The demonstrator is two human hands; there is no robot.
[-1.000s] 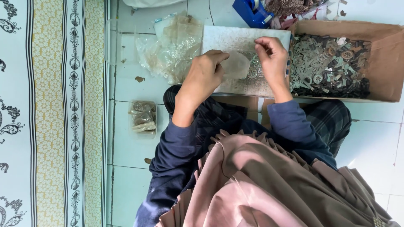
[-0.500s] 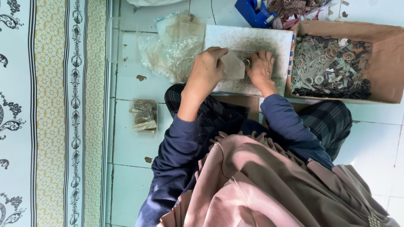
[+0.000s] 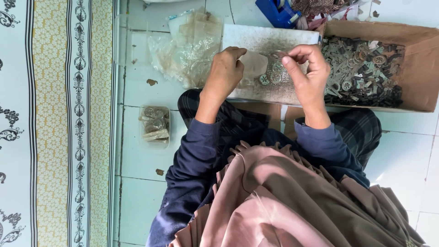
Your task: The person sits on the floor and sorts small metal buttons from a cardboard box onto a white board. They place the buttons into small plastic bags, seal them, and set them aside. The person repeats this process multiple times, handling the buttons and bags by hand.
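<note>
Here the left hand [image 3: 226,68] grips a small clear bag [image 3: 253,64] over a grey board [image 3: 260,39]. The right hand [image 3: 307,71] pinches a small metal piece [image 3: 277,55] beside the bag, near a cardboard box [image 3: 418,68] of metal parts.

Left hand [image 3: 225,73] holding small clear bag [image 3: 253,64], right hand [image 3: 309,75] pinching round metal piece [image 3: 277,55], cardboard box [image 3: 420,68] of parts beside

1. Navy blue sleeves [image 3: 192,155] over a dusty pink pleated garment [image 3: 283,201]; dark green-and-black plaid trousers [image 3: 361,132].
2. White floor tiles [image 3: 141,192] beside a pale mat [image 3: 55,123] with yellow floral bands and black scrollwork stripes.
3. Brown cardboard box [image 3: 420,64] holding grey and dark metal parts [image 3: 361,68].
4. Speckled grey-white board [image 3: 270,41]; clear plastic bags [image 3: 192,45]; bright blue tape dispenser [image 3: 276,11].
</note>
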